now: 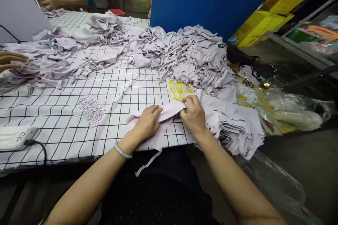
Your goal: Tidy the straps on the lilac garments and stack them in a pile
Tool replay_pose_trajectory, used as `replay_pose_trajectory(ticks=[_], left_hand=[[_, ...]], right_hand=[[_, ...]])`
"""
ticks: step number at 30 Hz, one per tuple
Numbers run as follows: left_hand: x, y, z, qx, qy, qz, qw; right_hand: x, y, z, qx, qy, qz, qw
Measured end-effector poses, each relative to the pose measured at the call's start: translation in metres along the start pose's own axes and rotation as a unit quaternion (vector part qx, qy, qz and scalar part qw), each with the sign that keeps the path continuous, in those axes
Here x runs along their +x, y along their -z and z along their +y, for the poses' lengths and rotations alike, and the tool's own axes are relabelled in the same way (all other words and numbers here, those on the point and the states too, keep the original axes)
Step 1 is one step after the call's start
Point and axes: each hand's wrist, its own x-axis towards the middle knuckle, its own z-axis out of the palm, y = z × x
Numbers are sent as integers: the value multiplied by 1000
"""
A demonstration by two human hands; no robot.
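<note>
A pale lilac cloth piece lies folded at the table's front edge, with a thin strip dangling from it over the edge. My left hand, with a grey bracelet at the wrist, rests on the cloth's left part, fingers laid over it and thumb apart. At the right end of the fold, my right hand pinches the cloth between thumb and fingers. Just right of that hand, a stack of similar cloth pieces hangs partly over the edge. A yellow-and-white packet lies behind my hands.
A large heap of cloth pieces covers the back right, before a blue panel. Small scraps lie left of me, near a white power strip. Another person's hand touches cloth at far left. Yellow boxes stand right.
</note>
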Motion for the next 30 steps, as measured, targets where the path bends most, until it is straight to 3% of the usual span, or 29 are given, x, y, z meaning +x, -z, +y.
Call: replay_pose_trajectory(ticks=[3, 5, 9, 11, 13, 15, 17, 20, 24, 27, 30], left_hand=[[-14, 43, -7, 35, 57, 84, 994], [-25, 83, 0, 66, 104, 149, 981], [-52, 166, 37, 116, 135, 241, 954], [-64, 184, 51, 98, 144, 245, 954], [-70, 180, 50, 52, 161, 132, 977], [-72, 162, 39, 38, 223, 73, 971], [-73, 140, 24, 42, 257, 112, 959], [-80, 114, 5, 66, 264, 141, 952], [-95, 93, -8, 105, 308, 55, 944], [-90, 81, -3, 163, 300, 82, 936], [-62, 65, 14, 203, 226, 115, 946]], right_hand=[[14, 25, 0, 18, -34, 47, 998], [20, 53, -8, 42, -45, 37, 997], [18, 122, -34, 135, -18, -40, 990], [11, 139, -40, 215, -6, -109, 971], [3, 132, -36, 266, -37, -198, 943], [-4, 104, -24, 281, -105, -241, 923], [-8, 69, -11, 300, -144, -220, 917], [-15, 32, 0, 274, -156, -139, 939], [-36, 31, -14, 159, -101, -58, 980], [-57, 31, -36, 128, -18, -93, 987], [-66, 13, -51, 40, -23, -134, 990]])
